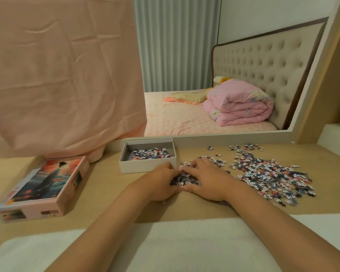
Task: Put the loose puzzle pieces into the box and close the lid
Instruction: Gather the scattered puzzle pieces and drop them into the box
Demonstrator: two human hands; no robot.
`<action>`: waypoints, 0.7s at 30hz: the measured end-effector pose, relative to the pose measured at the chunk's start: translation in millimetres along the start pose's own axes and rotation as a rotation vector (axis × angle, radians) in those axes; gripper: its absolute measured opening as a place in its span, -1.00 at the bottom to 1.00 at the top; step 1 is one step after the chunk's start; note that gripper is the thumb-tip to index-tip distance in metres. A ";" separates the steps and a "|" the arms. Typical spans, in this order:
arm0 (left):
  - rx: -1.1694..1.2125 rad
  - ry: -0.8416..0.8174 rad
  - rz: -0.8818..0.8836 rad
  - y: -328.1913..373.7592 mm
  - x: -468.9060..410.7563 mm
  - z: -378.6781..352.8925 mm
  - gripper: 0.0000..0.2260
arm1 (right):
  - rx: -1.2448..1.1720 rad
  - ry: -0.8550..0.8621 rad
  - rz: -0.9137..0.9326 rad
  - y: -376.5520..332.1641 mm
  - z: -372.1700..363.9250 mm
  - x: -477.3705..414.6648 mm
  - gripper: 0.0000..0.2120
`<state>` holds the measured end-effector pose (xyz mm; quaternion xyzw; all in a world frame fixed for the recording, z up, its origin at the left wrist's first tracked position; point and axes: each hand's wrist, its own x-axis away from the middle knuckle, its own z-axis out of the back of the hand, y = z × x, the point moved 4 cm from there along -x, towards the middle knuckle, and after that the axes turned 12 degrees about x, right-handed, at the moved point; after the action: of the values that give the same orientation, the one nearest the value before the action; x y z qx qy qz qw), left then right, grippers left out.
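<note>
An open white box [145, 166] stands on the wooden table, with several puzzle pieces lying inside it. Its lid [45, 185], printed with a picture of a figure, lies to the left. A wide spread of loose puzzle pieces [269, 173] covers the table on the right. Just in front of the box, my left hand [159, 183] and my right hand [206, 181] cup a small heap of pieces [183, 178] between them, fingers curled round it from both sides.
A pink cloth [57, 75] hangs behind the lid and reaches the table. A large mirror [224, 75] behind the table reflects a bed. A white cushion [175, 246] lies along the near edge under my forearms. A white ledge [334, 136] rises at the far right.
</note>
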<state>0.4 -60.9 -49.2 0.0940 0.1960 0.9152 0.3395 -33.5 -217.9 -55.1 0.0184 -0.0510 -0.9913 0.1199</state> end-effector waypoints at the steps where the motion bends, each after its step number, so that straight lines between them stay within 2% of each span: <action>1: 0.017 0.005 -0.002 0.9 -3.5 2.0 -0.53 | -0.053 0.018 -0.002 -0.6 -0.1 -1.3 -0.39; 7: 0.153 0.164 -0.043 -6.2 -10.5 11.5 -0.72 | -0.271 0.094 -0.053 0.1 9.5 -7.6 -0.67; 13: 0.341 0.239 -0.026 -26.4 -8.3 21.3 -0.85 | -0.362 0.123 -0.123 2.3 25.4 -16.9 -0.82; 17: 0.426 0.315 -0.021 -34.8 -7.4 45.5 -0.91 | -0.440 0.131 -0.141 -5.2 48.6 -28.0 -0.86; 21: 0.472 0.447 -0.038 -48.4 -7.1 76.5 -0.89 | -0.496 0.247 -0.123 -15.8 76.6 -54.1 -0.86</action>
<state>57.4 -9.5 -0.7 -0.0368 0.4740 0.8360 0.2741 11.6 -182.2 20.7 0.1121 0.2091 -0.9692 0.0657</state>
